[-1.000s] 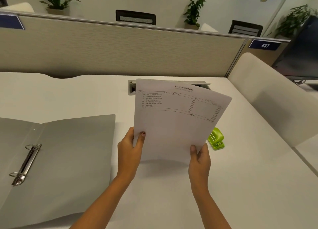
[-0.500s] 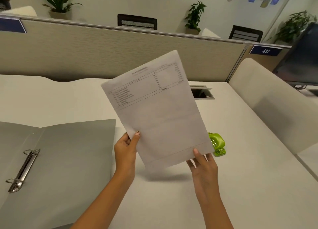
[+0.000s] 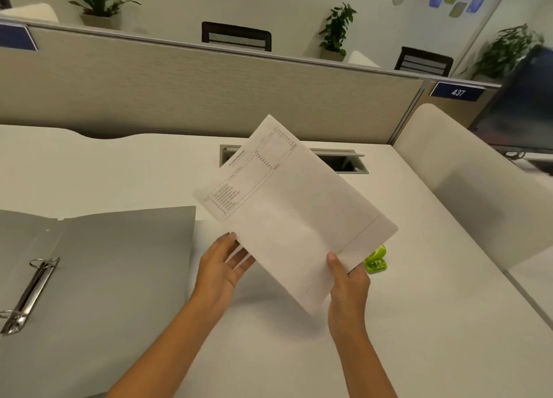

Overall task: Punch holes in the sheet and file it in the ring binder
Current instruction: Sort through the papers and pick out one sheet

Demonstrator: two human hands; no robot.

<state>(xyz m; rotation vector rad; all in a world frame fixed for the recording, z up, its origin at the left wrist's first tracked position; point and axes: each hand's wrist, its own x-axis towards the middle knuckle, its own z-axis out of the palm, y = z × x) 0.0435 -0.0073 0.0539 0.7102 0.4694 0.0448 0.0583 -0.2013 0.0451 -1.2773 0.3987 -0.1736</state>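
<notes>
A white tabletop (image 3: 119,173) fills the lower frame, backed by a beige partition (image 3: 179,92) running across the upper half. Beyond it are dark chairs (image 3: 236,36) and potted plants (image 3: 338,29), with a dark monitor (image 3: 520,113) at the right edge. A grey ring binder (image 3: 119,263) lies open and flat at lower left, its metal rings (image 3: 30,293) near the left edge. The sheet (image 3: 299,218) is held tilted above the tabletop at centre, printed side up. The right hand (image 3: 348,281) pinches its lower edge, thumb on top. The left hand (image 3: 223,266) is open, its straight fingers (image 3: 239,257) reaching under the sheet's left edge. A grey cable slot (image 3: 338,160) shows behind the sheet. A green hole punch (image 3: 376,261) sits right of centre, partly hidden by the sheet.
</notes>
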